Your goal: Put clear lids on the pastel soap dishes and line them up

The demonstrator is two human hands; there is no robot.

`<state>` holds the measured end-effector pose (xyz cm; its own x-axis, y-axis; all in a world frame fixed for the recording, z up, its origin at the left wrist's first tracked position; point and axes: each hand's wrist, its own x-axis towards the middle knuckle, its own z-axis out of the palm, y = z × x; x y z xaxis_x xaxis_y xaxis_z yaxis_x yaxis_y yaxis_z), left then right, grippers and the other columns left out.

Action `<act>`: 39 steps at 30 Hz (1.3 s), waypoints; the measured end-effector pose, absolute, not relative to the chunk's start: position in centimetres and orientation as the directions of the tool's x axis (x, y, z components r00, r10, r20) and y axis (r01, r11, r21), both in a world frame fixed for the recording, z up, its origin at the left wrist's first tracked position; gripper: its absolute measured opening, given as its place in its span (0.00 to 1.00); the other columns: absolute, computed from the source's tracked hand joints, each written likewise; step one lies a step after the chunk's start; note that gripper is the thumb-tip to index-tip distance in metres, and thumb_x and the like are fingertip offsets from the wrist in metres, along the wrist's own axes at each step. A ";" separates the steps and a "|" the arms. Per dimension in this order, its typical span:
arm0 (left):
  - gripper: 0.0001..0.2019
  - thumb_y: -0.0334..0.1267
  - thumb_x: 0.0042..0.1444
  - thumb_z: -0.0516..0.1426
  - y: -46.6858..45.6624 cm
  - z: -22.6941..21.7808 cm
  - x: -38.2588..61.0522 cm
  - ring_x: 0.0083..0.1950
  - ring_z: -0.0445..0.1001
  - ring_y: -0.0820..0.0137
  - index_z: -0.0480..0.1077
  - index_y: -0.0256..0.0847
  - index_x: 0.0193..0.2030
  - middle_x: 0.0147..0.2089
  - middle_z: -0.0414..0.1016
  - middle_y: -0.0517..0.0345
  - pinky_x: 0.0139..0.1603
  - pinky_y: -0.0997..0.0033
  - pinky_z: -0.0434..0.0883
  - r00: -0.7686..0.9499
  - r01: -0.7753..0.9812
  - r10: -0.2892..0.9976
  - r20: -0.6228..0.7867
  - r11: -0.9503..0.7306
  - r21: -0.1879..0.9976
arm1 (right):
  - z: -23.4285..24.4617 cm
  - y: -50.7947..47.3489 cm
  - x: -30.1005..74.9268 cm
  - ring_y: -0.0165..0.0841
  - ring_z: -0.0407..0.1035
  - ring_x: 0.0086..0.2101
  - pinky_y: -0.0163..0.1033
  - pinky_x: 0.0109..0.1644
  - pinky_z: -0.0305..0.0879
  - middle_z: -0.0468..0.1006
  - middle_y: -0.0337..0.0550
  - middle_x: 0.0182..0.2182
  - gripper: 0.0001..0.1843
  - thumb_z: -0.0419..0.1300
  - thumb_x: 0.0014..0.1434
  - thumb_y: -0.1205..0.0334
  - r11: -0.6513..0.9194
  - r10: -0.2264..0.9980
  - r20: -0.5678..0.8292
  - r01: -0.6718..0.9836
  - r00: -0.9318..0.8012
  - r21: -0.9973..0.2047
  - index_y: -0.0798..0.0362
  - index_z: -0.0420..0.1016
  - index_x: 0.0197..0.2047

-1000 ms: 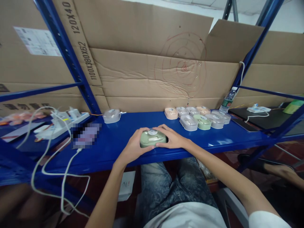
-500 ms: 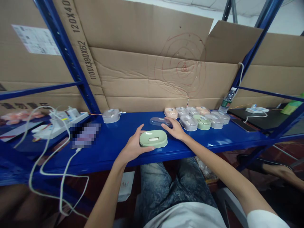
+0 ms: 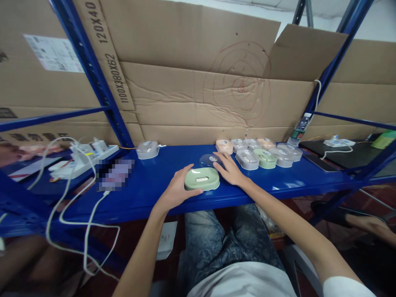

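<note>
Blue shelf [image 3: 148,175] beneath, left hand [image 3: 175,187] cups green box [image 3: 202,179].

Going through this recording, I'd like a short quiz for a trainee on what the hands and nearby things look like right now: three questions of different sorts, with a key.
1. Multiple choice: what colour is the box that the left hand is wrapped around at one end?
A) peach
B) light green
C) grey

2. True or false: in the picture, the plastic bottle is farther right than the right hand.

3. Short answer: what is at the fingers of the right hand, just behind the box?

Key:
1. B, light green.
2. True.
3. A clear cover with a round sticker on it.
</note>
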<state>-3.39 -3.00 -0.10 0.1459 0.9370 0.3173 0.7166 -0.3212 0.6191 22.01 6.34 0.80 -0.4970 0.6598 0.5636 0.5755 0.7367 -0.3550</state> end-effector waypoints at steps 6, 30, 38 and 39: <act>0.48 0.55 0.54 0.68 -2.9 -0.4 -3.3 0.76 0.56 0.47 0.54 0.46 0.76 0.75 0.60 0.43 0.73 0.45 0.60 0.161 0.718 0.923 0.350 -0.353 0.600 | 1.0 3.8 21.3 0.50 0.58 0.68 0.58 0.71 0.58 0.63 0.58 0.69 0.40 0.62 0.66 0.39 0.920 0.392 0.461 0.336 -0.796 -0.201 0.49 0.61 0.74; 0.62 0.59 0.44 0.71 -2.4 0.1 -2.7 0.70 0.63 0.41 0.47 0.37 0.78 0.66 0.70 0.37 0.67 0.44 0.64 0.085 0.720 0.957 0.279 -0.252 0.646 | 0.8 5.0 21.5 0.45 0.67 0.63 0.55 0.69 0.62 0.73 0.54 0.62 0.27 0.51 0.75 0.44 0.846 0.533 0.653 0.349 -0.538 -0.403 0.50 0.69 0.67; 0.62 0.60 0.45 0.71 -2.5 0.1 -2.8 0.70 0.62 0.40 0.45 0.37 0.79 0.65 0.71 0.38 0.68 0.42 0.62 0.093 0.720 0.959 0.269 -0.251 0.647 | 0.7 5.0 21.6 0.45 0.67 0.61 0.56 0.67 0.63 0.73 0.53 0.60 0.26 0.49 0.75 0.43 0.841 0.540 0.674 0.360 -0.504 -0.405 0.49 0.69 0.65; 0.61 0.59 0.45 0.71 -2.5 0.1 -2.8 0.71 0.62 0.40 0.46 0.38 0.79 0.65 0.70 0.39 0.68 0.42 0.62 0.101 0.715 0.956 0.276 -0.263 0.648 | 0.8 4.7 21.6 0.46 0.66 0.62 0.56 0.67 0.63 0.72 0.53 0.61 0.26 0.49 0.75 0.43 0.846 0.532 0.657 0.369 -0.535 -0.384 0.49 0.68 0.66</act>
